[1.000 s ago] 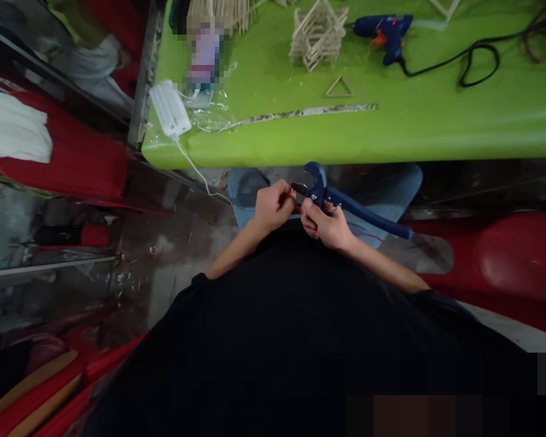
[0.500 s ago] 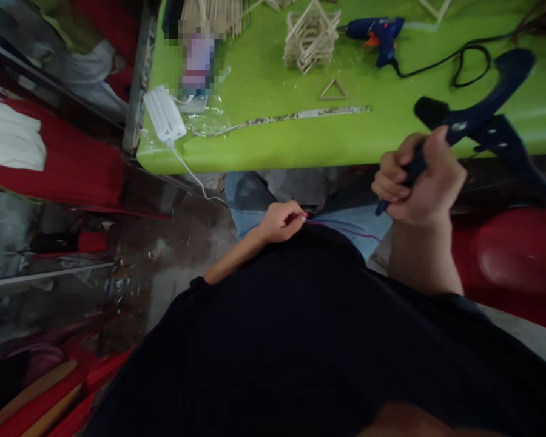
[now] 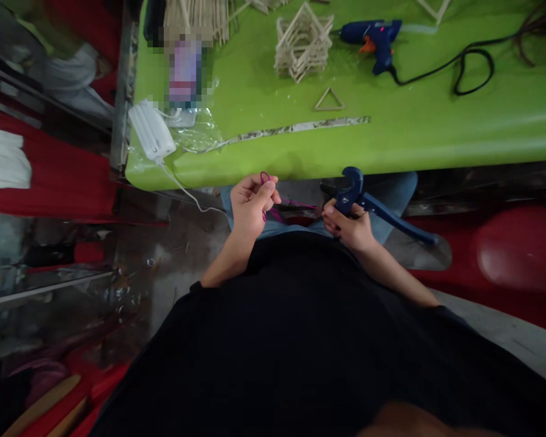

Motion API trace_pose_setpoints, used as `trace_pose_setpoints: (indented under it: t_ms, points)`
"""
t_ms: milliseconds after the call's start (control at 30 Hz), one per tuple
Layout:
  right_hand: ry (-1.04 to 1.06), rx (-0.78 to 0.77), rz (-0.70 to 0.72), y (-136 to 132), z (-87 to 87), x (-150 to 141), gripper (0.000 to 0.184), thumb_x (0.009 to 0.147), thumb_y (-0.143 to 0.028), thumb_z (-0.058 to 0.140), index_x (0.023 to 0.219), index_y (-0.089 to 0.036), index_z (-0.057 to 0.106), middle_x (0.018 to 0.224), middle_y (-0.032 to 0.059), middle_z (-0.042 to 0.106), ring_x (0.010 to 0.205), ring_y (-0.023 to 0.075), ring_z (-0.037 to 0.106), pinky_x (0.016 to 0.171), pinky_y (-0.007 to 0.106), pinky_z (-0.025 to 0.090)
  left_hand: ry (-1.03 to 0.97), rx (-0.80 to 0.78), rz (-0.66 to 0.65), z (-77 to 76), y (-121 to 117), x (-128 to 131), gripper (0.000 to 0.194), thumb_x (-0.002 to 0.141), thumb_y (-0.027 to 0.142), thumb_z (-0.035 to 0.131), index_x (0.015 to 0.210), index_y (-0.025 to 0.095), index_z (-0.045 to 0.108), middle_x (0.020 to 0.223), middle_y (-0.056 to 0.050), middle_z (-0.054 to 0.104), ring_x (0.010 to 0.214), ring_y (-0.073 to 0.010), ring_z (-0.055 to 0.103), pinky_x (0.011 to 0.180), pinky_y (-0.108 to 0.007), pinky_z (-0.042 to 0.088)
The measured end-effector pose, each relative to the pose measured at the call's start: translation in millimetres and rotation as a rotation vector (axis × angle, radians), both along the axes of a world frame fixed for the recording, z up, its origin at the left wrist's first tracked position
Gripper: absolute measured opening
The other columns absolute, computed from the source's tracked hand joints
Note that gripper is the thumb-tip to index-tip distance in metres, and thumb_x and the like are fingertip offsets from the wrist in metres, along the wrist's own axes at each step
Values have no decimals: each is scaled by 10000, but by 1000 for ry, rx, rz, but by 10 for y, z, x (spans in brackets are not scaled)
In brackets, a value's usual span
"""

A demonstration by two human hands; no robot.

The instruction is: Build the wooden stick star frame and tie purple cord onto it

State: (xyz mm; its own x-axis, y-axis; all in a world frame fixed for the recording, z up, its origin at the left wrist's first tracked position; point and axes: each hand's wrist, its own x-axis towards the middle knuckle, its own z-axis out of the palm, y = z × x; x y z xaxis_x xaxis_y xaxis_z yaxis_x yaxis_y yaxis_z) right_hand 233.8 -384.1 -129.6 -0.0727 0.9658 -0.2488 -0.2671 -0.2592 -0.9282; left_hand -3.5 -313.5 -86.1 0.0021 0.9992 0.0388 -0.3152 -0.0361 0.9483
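At the table's front edge, my left hand (image 3: 253,203) is closed in a pinch on a thin magenta string (image 3: 264,176), which makes a small loop at the fingertips. More of the string hangs over my lap and stretches towards the right. My right hand (image 3: 352,227) is wrapped round a blue pipe cutter (image 3: 352,185), its hooked jaw pointing up and one long handle sticking out to the lower right. Part of the cutter is hidden behind the fingers. Both hands are above my lap, apart from each other.
On the green table (image 3: 414,133) are a glue gun (image 3: 380,39) with a black cord, a stacked stick frame (image 3: 304,45), a stick triangle (image 3: 329,100), a patterned strip (image 3: 300,127) and a white power bank (image 3: 152,130). A red stool (image 3: 519,249) stands at right.
My right hand has brought the pipe cutter down and left, from over the table edge to my lap. My left hand has risen towards the table with the string. The view has shifted slightly.
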Motion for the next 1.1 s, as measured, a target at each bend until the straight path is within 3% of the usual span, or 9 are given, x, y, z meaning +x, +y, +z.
trace_pose_setpoints:
  t_ms: [100, 200, 333, 467, 633, 767, 1000, 1100]
  points:
    - [-72, 42, -71, 58, 112, 77, 511, 968, -706, 923, 997, -225, 751, 684, -32, 552, 517, 101, 437, 476, 267, 302, 32, 10, 31, -4, 57, 36, 475, 901, 652, 989, 957, 209, 825, 637, 33, 699, 433, -21, 410, 429, -213, 331]
    - [-152, 106, -145, 9, 293, 66, 472, 1075, -726, 791, 1175, -265, 781, 735, -14, 571, 545, 125, 452, 496, 289, 313, 98, 79, 77, -18, 67, 150, 433, 940, 612, 968, 933, 202, 827, 755, 0, 789, 524, -53, 608, 545, -221, 536]
    - [-21, 133, 13, -140, 567, -46, 541, 1105, -780, 694, 1032, -246, 751, 968, 59, 668, 526, 105, 462, 482, 328, 310, 260, 230, 113, -63, 8, 266, 371, 1022, 587, 888, 1016, 217, 857, 907, -30, 873, 685, -122, 779, 678, -269, 652]
    - [84, 150, 98, -213, 714, -213, 539, 1095, -782, 716, 1021, -249, 734, 891, 29, 606, 532, 105, 477, 489, 318, 338, 461, 422, 47, 9, -108, 272, 263, 1125, 473, 783, 1204, 238, 869, 926, -25, 879, 779, -137, 826, 755, -262, 653]
    - [96, 156, 128, -249, 706, -329, 568, 1064, -810, 746, 991, -247, 704, 814, -1, 596, 523, 96, 463, 457, 276, 354, 697, 786, 87, 123, -161, 215, 300, 1211, 357, 615, 1378, 203, 811, 1140, -69, 908, 863, -121, 853, 814, -234, 660]
    - [160, 205, 116, -306, 670, -365, 536, 1107, -750, 723, 958, -236, 695, 791, -5, 594, 507, 88, 465, 422, 245, 327, 856, 1067, 115, 69, -120, 159, 374, 1234, 332, 511, 1491, 194, 744, 1085, -63, 899, 824, -116, 825, 769, -243, 647]
    - [255, 217, 82, -350, 560, -433, 527, 1116, -744, 706, 957, -242, 684, 752, -14, 603, 447, 88, 461, 384, 250, 313, 885, 1188, 2, 18, -159, 161, 515, 1175, 367, 626, 1675, 249, 593, 871, -24, 832, 653, -159, 737, 630, -317, 571]
    - [284, 232, 60, -338, 528, -441, 522, 1115, -752, 698, 963, -253, 682, 724, -20, 598, 418, 90, 438, 373, 268, 300, 833, 1191, -86, 43, -193, 167, 431, 1146, 312, 636, 1575, 271, 644, 865, -14, 832, 654, -166, 738, 620, -322, 543]
